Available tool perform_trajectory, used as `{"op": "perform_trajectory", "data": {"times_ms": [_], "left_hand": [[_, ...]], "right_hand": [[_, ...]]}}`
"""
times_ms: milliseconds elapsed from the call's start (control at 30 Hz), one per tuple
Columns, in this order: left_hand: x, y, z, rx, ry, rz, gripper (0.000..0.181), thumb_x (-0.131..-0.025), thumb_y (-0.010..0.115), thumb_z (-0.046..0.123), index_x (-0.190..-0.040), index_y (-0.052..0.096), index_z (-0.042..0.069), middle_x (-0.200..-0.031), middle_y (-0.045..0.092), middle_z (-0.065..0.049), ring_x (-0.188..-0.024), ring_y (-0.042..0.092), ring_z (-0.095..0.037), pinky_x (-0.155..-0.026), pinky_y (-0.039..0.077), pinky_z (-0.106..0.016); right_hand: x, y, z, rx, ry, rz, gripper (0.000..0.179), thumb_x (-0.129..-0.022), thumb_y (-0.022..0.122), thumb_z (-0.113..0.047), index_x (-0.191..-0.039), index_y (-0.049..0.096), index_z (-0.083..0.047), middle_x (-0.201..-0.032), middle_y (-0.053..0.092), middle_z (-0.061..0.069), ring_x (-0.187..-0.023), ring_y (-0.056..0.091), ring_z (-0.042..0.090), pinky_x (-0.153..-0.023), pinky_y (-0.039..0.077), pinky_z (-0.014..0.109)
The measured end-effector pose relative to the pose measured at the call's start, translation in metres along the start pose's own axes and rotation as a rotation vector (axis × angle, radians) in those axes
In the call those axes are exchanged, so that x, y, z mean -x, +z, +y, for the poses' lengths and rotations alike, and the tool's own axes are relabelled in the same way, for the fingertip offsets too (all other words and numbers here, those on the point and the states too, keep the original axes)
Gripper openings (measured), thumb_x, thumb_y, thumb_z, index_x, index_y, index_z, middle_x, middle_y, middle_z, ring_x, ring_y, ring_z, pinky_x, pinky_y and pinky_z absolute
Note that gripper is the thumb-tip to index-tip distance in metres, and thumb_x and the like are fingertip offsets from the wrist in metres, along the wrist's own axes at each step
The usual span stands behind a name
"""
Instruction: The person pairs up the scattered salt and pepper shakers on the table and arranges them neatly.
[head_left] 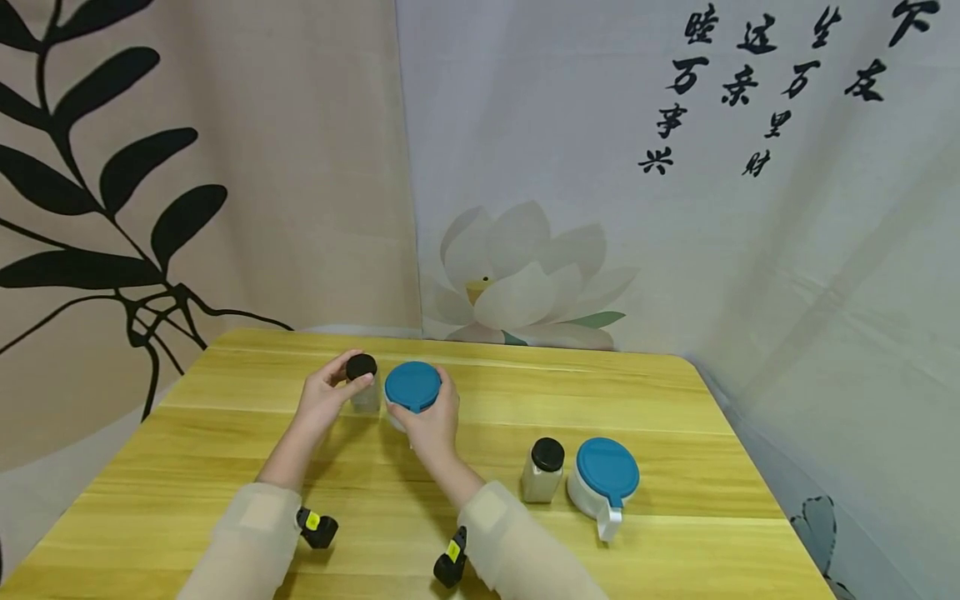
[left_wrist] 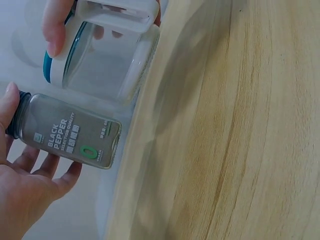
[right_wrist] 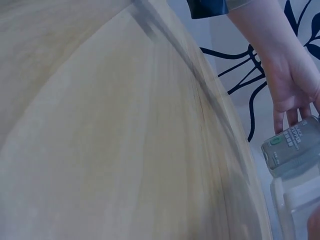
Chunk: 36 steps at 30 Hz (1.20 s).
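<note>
My left hand (head_left: 324,396) grips a glass pepper shaker (head_left: 366,400) near its black cap. The left wrist view shows BLACK PEPPER printed on this shaker (left_wrist: 75,130), with the thumb at the cap and the fingers behind the glass. Right beside it, my right hand (head_left: 435,423) holds a clear seasoning jar by its blue lid (head_left: 412,385) and upper rim, thumb in front and fingers around the far side. A white handle (left_wrist: 120,14) sticks out from that jar. Both containers stand upright, side by side, toward the back left of the table.
On the right half of the wooden table (head_left: 645,383) stand a second black-capped shaker (head_left: 542,482) and a second blue-lidded jar (head_left: 607,468) with its white handle facing the front. Behind the table's far edge hang printed cloths (head_left: 525,150).
</note>
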<state>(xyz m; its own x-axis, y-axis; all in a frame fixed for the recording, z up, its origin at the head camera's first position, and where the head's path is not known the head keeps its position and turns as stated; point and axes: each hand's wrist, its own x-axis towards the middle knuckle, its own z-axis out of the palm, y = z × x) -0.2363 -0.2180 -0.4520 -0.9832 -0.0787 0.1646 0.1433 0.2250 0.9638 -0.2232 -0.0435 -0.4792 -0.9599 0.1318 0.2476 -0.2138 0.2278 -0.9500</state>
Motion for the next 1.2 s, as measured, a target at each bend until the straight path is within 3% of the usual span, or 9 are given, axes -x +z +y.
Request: {"op": "perform_trajectory", "data": {"times_ms": [200,567,900,1200], "left_hand": [[0.003,0.001,0.003,0.005,0.002,-0.005,0.06,-0.088,0.07,0.033,-0.14,0.05,0.01,-0.116,0.056,-0.016,-0.112,0.047,-0.023,-0.086,0.042,-0.03],[0.013,0.003,0.007,0.055,0.002,-0.009,0.062,-0.087,0.072,0.029,-0.14,0.049,0.006,-0.12,0.055,-0.021,-0.12,0.044,-0.029,-0.099,0.034,-0.05],[0.022,0.004,0.013,0.061,0.018,-0.012,0.059,-0.088,0.072,0.025,-0.14,0.05,0.008,-0.118,0.057,-0.018,-0.117,0.045,-0.025,-0.097,0.037,-0.045],[0.027,0.003,0.011,0.042,0.003,-0.017,0.057,-0.088,0.072,0.023,-0.14,0.05,0.011,-0.12,0.058,-0.016,-0.117,0.046,-0.022,-0.087,0.044,-0.023]], "right_hand": [[0.004,-0.002,-0.001,-0.028,-0.007,0.007,0.09,-0.071,0.085,-0.026,-0.144,0.034,-0.012,-0.136,0.042,0.009,-0.119,0.045,0.03,-0.093,0.04,0.055],[0.009,-0.005,-0.002,-0.031,-0.002,0.045,0.09,-0.07,0.086,-0.026,-0.144,0.036,-0.013,-0.135,0.043,0.011,-0.118,0.047,0.032,-0.092,0.04,0.056],[0.014,-0.01,-0.005,-0.054,-0.008,0.069,0.09,-0.07,0.086,-0.025,-0.143,0.036,-0.013,-0.135,0.042,0.011,-0.118,0.045,0.032,-0.092,0.039,0.057],[0.019,-0.012,-0.003,-0.025,-0.006,0.076,0.09,-0.07,0.086,-0.026,-0.143,0.036,-0.015,-0.136,0.042,0.007,-0.121,0.044,0.029,-0.094,0.037,0.056]]}}
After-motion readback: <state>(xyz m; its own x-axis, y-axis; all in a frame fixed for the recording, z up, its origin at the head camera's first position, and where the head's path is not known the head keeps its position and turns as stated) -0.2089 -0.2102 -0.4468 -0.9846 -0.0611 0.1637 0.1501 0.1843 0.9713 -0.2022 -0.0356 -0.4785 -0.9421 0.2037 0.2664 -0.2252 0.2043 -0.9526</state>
